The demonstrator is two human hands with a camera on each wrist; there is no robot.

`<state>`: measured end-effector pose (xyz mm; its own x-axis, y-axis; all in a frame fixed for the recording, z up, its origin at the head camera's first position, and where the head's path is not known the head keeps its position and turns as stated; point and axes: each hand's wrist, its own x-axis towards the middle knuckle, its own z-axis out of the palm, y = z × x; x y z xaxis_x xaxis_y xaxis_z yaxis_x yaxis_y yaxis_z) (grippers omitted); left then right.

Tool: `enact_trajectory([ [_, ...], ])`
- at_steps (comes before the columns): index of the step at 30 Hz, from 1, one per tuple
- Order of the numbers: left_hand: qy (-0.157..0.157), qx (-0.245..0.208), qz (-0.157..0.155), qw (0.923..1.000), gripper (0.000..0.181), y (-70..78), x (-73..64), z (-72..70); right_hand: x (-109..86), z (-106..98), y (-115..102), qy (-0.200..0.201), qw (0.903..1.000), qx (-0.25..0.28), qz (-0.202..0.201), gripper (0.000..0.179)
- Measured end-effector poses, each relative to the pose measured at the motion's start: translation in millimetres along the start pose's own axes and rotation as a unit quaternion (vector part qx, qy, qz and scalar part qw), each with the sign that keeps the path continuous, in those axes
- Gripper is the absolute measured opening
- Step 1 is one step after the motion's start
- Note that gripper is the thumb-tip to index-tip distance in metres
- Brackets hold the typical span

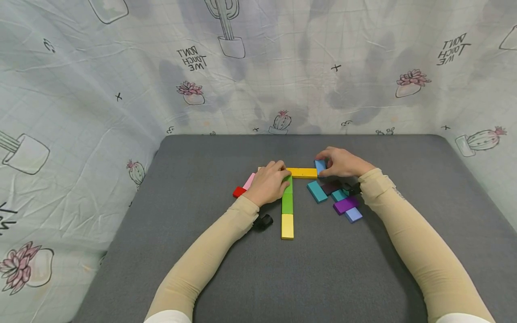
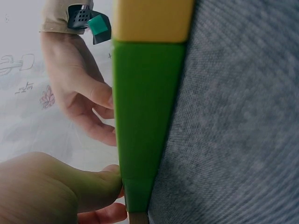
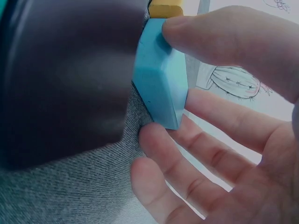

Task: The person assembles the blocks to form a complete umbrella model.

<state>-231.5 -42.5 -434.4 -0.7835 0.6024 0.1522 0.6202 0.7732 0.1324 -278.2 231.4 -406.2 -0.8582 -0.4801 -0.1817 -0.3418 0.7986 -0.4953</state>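
Between the thumb and fingers of my right hand (image 1: 342, 162) is a light blue block (image 3: 161, 70), at the right end of a yellow-orange block (image 1: 304, 173). My left hand (image 1: 266, 183) lies over the corner where that row meets a column of green blocks (image 1: 287, 204). Its thumb touches the upper green block in the left wrist view. Whether its fingers grip a block is hidden. A pale yellow block (image 1: 287, 226) forms the column's near end. Left of this hand, a pink block (image 1: 249, 181) and a red block (image 1: 238, 192) show partly.
Below my right hand lie loose blocks: teal (image 1: 317, 192), dark purple-brown (image 1: 331, 186), bright purple (image 1: 345, 205) and periwinkle blue (image 1: 353, 215). A grey cloth-covered table (image 1: 315, 269) carries everything. A printed curtain (image 1: 258, 80) hangs behind and at the sides.
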Motion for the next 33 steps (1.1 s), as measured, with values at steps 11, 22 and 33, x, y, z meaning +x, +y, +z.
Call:
enact_trajectory([
  [11, -0.003, 0.003, 0.0, 1.0, 0.033, -0.1, 0.3, 0.0, 1.4, 1.8, 3.5, -0.003, 1.0, 0.005, 0.004, 0.053],
  [22, 0.0, 0.002, 0.004, 1.0, 0.033, 0.0, 0.2, -1.0, 1.3, 1.0, 2.8, -0.002, 1.0, 0.003, 0.006, 0.053],
  [33, -0.003, 0.001, 0.001, 1.0, 0.033, -0.1, 0.4, -0.6, 3.5, 0.4, 4.4, 0.003, 0.9999, 0.006, 0.009, 0.053],
])
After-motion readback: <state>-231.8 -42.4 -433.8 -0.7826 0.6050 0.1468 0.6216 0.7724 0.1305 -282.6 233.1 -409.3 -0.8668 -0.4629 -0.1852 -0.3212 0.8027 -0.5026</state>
